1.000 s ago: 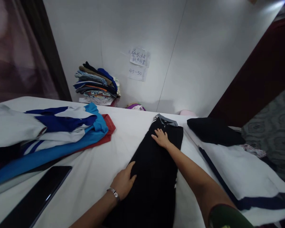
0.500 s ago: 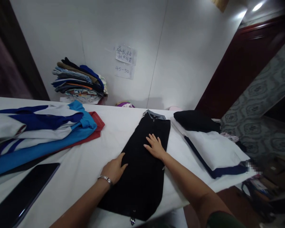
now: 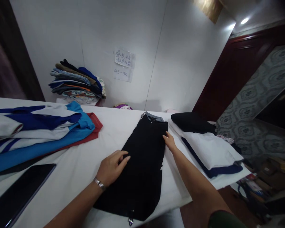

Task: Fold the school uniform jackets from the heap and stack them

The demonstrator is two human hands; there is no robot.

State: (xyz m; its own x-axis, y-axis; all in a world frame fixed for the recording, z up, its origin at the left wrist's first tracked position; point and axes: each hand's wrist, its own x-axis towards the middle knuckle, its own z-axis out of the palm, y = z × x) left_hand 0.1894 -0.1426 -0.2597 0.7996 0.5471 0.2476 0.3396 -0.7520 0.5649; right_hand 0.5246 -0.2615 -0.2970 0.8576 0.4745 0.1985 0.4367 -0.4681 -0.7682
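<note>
A black jacket (image 3: pixel 144 152) lies folded into a long narrow shape on the white-covered table, its grey collar at the far end. A metal zipper end hangs from the near hem. My left hand (image 3: pixel 112 166), with a silver bracelet at the wrist, rests at the jacket's left edge. Its thumb and forefinger lie over the black cloth with a small gap between them; the other fingers are mostly hidden. At the upper right edge, below the collar, my right hand (image 3: pixel 169 141) has its fingers closed on the jacket's side.
Blue, white and red garments (image 3: pixel 68 126) lie loosely on the left, with a dark phone (image 3: pixel 21 194) nearer me. Folded clothes (image 3: pixel 209 148) are stacked on the right. Another clothes pile (image 3: pixel 76 82) stands by the wall, where paper signs (image 3: pixel 123 65) hang.
My right hand has moved from flat on the jacket's middle to its right edge. My left thumb and forefinger have come closer together. The view has shifted slightly.
</note>
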